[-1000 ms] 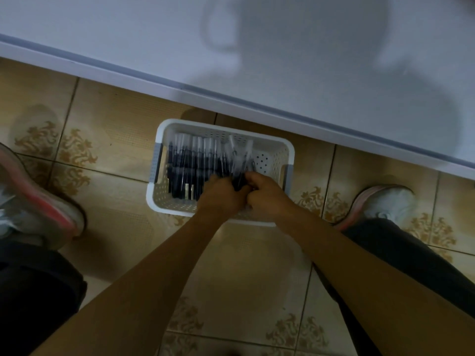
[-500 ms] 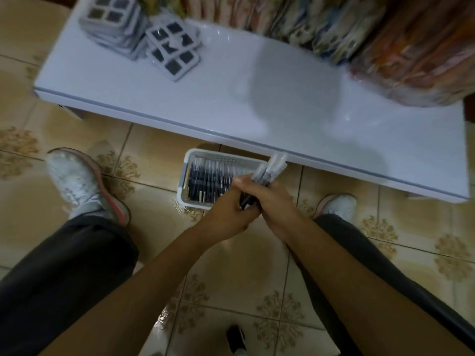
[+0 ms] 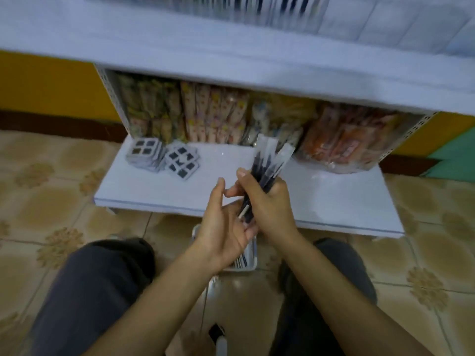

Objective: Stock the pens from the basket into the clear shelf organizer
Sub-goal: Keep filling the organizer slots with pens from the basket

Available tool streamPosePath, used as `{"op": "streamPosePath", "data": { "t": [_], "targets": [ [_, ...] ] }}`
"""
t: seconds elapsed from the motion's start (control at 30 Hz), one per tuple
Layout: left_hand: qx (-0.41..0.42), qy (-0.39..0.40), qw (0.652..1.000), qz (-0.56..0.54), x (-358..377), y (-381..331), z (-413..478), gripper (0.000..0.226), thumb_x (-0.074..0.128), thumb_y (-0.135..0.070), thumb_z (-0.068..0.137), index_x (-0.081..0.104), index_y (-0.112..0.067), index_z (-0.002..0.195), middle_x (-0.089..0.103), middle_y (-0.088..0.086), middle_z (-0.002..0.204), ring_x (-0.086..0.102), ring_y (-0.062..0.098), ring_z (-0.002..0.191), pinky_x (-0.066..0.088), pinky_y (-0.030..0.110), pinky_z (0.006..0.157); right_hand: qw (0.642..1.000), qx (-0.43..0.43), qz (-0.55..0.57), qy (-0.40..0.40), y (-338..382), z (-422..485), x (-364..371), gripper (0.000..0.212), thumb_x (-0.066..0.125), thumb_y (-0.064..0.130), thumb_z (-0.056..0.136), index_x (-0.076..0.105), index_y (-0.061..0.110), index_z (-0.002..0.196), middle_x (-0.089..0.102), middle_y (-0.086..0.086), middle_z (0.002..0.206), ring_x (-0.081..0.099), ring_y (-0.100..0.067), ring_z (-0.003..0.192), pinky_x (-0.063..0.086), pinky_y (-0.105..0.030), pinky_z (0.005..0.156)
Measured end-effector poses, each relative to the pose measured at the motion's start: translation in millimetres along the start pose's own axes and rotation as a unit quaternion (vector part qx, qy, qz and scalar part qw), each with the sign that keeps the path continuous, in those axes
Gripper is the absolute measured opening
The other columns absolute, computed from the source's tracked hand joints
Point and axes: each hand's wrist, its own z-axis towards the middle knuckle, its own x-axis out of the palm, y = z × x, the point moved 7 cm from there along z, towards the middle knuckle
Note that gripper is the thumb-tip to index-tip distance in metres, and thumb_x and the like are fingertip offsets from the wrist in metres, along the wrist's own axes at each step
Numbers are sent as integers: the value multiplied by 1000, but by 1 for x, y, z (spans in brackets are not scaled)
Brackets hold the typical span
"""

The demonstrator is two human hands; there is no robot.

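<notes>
My right hand (image 3: 270,204) grips a bunch of dark pens in clear sleeves (image 3: 267,165), held upright over the front of the low white shelf (image 3: 154,186). My left hand (image 3: 223,227) is spread open just left of the bunch, its palm under the pens' lower ends. The white basket (image 3: 253,263) sits on the floor below my hands, mostly hidden by them; a few pens show inside it. At the top, blurred clear dividers with dark pens (image 3: 257,6) stand on the upper shelf.
Packs of square tiles (image 3: 164,158) lie on the low shelf's left part. Wrapped stationery packets (image 3: 210,114) and an orange bundle (image 3: 341,142) fill its back. My knees (image 3: 108,278) flank the basket on the tiled floor.
The pen bunch has been lifted out of the basket and up in front of the low shelf. My left hand has let go and opened. The view has tilted up toward the shelves.
</notes>
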Motion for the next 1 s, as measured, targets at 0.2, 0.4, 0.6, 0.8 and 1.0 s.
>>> {"op": "streamPosePath", "data": {
  "t": [0.2,0.4,0.6,0.8,1.0],
  "targets": [
    [23,96,943,317,46,-49,-14,40,54,-50,86,61,-12,96,67,4,83,66,16,74,56,31,69,998,-55,-24,27,63,12,-12,27,60,27,93,73,10,77,74,-10,84,69,-17,75,55,-23,68],
    [87,190,903,375,85,-89,-22,15,49,-34,91,58,-27,101,53,1,66,45,11,46,30,22,42,998,-57,3,42,96,17,-7,43,60,49,83,69,8,90,73,-16,90,70,-32,81,59,-41,75],
    [181,153,898,370,88,-111,-33,26,42,-38,96,56,-19,108,44,-2,64,33,8,45,17,23,45,991,-128,37,-20,114,0,-12,13,61,24,92,65,12,96,72,1,88,69,-12,88,55,-24,80],
    [291,116,853,417,107,-120,-49,27,36,-27,101,54,-7,107,42,0,59,33,4,43,28,16,40,984,-171,-14,-44,136,-12,-17,16,55,14,97,69,7,100,72,-6,95,68,-14,89,55,-23,77],
    [349,74,829,430,128,-133,-41,17,49,-18,95,59,-10,107,51,-1,54,39,6,43,33,18,41,986,-163,16,-18,143,-3,-30,22,49,15,100,67,6,108,71,-6,90,67,-14,75,53,-25,70]
  ]
}}
